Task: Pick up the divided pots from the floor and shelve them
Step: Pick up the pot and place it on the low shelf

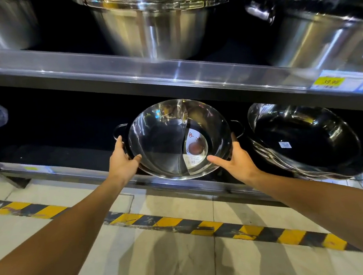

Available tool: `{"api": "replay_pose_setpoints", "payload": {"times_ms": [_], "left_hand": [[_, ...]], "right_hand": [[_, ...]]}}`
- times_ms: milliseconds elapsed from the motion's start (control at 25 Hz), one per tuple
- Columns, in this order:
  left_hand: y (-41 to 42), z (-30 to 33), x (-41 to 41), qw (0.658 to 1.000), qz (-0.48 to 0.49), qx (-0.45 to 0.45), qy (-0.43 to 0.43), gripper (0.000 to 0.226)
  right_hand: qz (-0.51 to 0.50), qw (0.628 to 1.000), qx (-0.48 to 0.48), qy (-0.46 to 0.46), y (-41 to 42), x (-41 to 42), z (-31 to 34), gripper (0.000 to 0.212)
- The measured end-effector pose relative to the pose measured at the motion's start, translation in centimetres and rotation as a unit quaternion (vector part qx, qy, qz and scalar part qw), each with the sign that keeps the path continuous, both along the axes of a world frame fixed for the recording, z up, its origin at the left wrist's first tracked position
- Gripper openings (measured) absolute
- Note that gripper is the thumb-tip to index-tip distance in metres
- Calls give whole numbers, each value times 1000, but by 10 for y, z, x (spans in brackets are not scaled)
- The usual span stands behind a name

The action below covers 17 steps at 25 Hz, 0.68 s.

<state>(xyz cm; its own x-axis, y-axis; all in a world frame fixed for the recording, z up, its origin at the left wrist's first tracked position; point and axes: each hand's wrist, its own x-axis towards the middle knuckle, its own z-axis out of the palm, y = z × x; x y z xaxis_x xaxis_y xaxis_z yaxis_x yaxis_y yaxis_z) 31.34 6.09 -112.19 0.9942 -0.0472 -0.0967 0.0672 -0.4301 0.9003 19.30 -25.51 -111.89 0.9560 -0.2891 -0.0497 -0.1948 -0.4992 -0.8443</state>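
Left hand [124, 160]: grips the left rim of the divided pot [165, 139], thumb over the edge into the bowl, fingers curled behind it just under the left handle.
Right hand [233, 157]: clamped on the pot's right rim, thumb lying along the lower inside edge, fingers behind the wall below the right handle.
Divided pot: shiny steel, tilted so its open face looks out toward the camera, its lower edge at the front lip of the bottom shelf [73, 173]; whether it rests on the shelf or hangs in the hands cannot be told.
Divider: a curved wall runs down the middle of the pot, splitting it into two halves.
Label [196, 148]: a printed card with a round red picture and a barcode sits in the pot's right half.
Handles: two dark loops, one on each side of the pot.
Stack of pans [305, 138]: right of the pot on the same shelf, leaning, dark inside, with a small white sticker.
Upper shelf [148, 74]: directly above the pot, carrying large steel bowls [152, 27] and a lidded stockpot [321, 35].
Price tag [343, 80]: yellow and blue, on the upper shelf's edge, up and right of the pot.
Floor [166, 267]: pale tiles below the pot, crossed by yellow and black striped tape [184, 223].
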Motion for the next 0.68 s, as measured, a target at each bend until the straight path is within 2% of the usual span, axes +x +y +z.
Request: {"api": "replay_pose_setpoints", "payload": {"times_ms": [160,320,400,520,600,680], "left_hand": [[-1,-7,-2,1000,-9,-2,5,85],[-3,-2,-11,996,-65,35,-56,53],[0,-6,-19,989,-108,67,-81,43],[10,-25,-40,973,-138,166,-82,59],[18,-35,-57,942,-174,244,-148,66],[23,-41,-67,916,-213,283,-188,71]], "right_hand": [[-4,1000,-2,8,-1,11,-6,98],[2,999,1,48,4,2,-12,89],[2,999,-18,40,14,-15,-19,84],[36,985,-168,-4,27,-47,-27,85],[150,939,-308,-36,29,-58,-28,79],[230,888,-399,1,29,-58,-29,78]]}}
